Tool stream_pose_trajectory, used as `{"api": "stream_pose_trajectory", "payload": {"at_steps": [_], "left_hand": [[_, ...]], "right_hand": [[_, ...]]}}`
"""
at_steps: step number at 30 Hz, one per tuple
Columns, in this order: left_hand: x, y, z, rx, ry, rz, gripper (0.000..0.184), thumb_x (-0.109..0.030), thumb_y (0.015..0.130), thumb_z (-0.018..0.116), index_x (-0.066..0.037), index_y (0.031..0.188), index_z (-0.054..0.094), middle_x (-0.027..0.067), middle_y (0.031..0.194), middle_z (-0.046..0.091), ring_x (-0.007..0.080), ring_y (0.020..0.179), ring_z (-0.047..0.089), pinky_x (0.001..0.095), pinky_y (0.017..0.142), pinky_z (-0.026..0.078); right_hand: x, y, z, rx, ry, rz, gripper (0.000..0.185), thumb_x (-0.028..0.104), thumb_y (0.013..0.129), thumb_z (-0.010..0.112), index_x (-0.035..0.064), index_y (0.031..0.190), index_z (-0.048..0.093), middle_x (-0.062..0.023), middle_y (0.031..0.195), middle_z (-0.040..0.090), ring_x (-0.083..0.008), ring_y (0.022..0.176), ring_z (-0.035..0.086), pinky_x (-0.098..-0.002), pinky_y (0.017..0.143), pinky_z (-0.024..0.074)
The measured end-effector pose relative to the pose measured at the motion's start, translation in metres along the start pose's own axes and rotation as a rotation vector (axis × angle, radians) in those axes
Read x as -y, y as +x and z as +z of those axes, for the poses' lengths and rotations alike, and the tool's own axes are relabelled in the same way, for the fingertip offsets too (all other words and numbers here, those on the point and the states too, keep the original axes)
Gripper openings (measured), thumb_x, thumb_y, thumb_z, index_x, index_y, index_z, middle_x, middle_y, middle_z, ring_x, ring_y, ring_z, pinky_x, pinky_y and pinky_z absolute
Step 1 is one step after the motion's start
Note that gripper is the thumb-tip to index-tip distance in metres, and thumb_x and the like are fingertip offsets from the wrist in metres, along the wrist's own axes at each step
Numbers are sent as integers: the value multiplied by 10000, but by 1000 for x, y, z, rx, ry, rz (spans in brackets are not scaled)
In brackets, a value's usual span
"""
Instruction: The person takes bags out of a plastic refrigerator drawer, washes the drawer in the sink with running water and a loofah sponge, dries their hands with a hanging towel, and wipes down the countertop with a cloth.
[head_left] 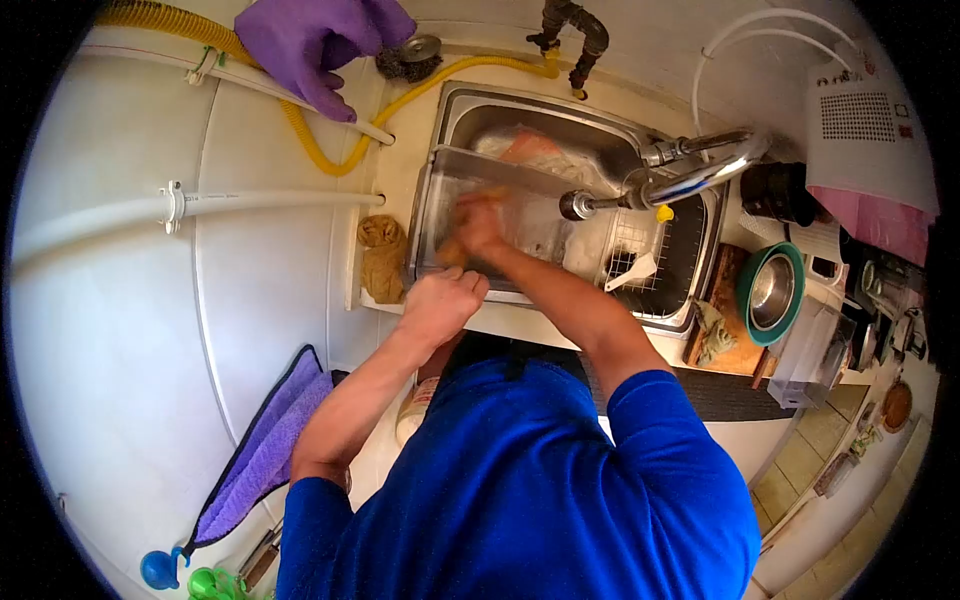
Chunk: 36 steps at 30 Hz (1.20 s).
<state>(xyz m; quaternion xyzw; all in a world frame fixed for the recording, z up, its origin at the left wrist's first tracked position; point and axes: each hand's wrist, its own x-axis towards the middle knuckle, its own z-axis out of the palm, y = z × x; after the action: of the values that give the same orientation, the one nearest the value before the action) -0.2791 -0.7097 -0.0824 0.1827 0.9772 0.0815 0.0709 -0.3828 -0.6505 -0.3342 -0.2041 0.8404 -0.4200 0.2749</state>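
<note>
A clear plastic bin [548, 183] sits tilted in the left part of the steel sink [462, 112]. My left hand [447, 300] is closed over the bin's near rim, knuckles up. Inside the bin is my right hand [480, 222], its fingers smeared by motion. A yellowish-brown blur [451, 251] shows beside that hand; whether the hand holds it I cannot tell. The chrome faucet [690, 188] reaches over the sink from the right, its spout end close to the bin.
Right of the bin, a wire rack [632, 240] carries a white scoop [634, 271]. A steel bowl inside a green basin [743, 290] rests on a wooden board [728, 262]. A brown cloth [382, 270] lies left of the sink. Purple gloves [300, 45] hang at upper left.
</note>
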Motion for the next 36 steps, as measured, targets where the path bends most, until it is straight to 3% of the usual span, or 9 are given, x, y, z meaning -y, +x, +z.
{"api": "stream_pose_trajectory", "payload": {"at_steps": [5, 8, 14, 18, 22, 29, 32, 34, 36], "left_hand": [[10, -2, 1, 12, -30, -12, 80, -126, 758, 617, -90, 828, 610, 47, 774, 608, 217, 767, 654, 358, 626, 550], [10, -2, -3, 40, -28, -74, 72, -124, 744, 627, -98, 811, 625, 35, 781, 618, 208, 775, 652, 337, 654, 553], [15, -7, -1, 1, -26, -28, 70, -120, 734, 633, -99, 799, 620, 37, 775, 612, 202, 784, 647, 326, 655, 547], [14, -3, -6, 44, -18, -37, 92, -125, 754, 613, -93, 839, 609, 42, 767, 591, 217, 770, 646, 346, 638, 546], [12, 2, -7, 82, 2, -21, 111, -106, 712, 639, -86, 819, 616, 39, 786, 611, 209, 795, 649, 338, 665, 545], [12, 3, -7, 60, -17, -55, 97, -130, 762, 614, -88, 850, 617, 33, 783, 606, 211, 788, 646, 346, 648, 535], [10, -5, -5, 24, -10, -59, 155, -131, 766, 611, -84, 909, 645, 29, 806, 614, 204, 804, 641, 345, 650, 533], [3, -14, -7, 29, 15, -50, 193, -132, 766, 612, -80, 948, 653, 30, 816, 612, 200, 811, 637, 344, 657, 533], [1, -17, -5, 28, 46, -43, 231, -132, 767, 613, -76, 986, 662, 31, 827, 611, 195, 818, 633, 343, 665, 533]], "right_hand": [[63, -18, -40, 81, -53, -441, 318, -35, 747, 633, 21, 1049, 549, -215, 1189, 558, -409, 1048, 574, -443, 852, 496], [-26, -25, -55, 52, -237, 70, 214, 189, 918, 581, 40, 1070, 599, -227, 952, 644, -430, 865, 622, -473, 770, 516], [-110, -36, -55, 214, -424, 383, 301, 304, 914, 592, 12, 959, 653, -236, 844, 659, -451, 830, 634, -503, 753, 516], [-5, -6, -33, -119, -125, 93, 290, 171, 980, 421, 14, 1216, 477, -286, 1041, 645, -463, 927, 651, -537, 810, 510], [72, 23, -31, 99, -150, 12, 286, 164, 963, 439, 33, 1217, 454, -282, 1082, 631, -461, 956, 634, -533, 830, 506], [1, -22, -83, 341, -436, -694, 289, 139, 926, 468, 102, 1194, 572, -186, 1283, 580, -343, 1181, 585, -460, 949, 505], [-32, -37, -114, 417, -524, -527, 393, 161, 923, 529, 134, 1313, 484, -160, 1290, 560, -344, 1160, 588, -444, 904, 518], [-18, -47, -130, 334, -548, 70, 591, 120, 826, 667, 119, 1361, 416, -184, 1297, 544, -331, 1172, 588, -460, 918, 509], [-24, -46, -117, 342, -550, 203, 669, 88, 785, 696, 105, 1378, 386, -200, 1299, 536, -342, 1175, 583, -465, 924, 504]]}}
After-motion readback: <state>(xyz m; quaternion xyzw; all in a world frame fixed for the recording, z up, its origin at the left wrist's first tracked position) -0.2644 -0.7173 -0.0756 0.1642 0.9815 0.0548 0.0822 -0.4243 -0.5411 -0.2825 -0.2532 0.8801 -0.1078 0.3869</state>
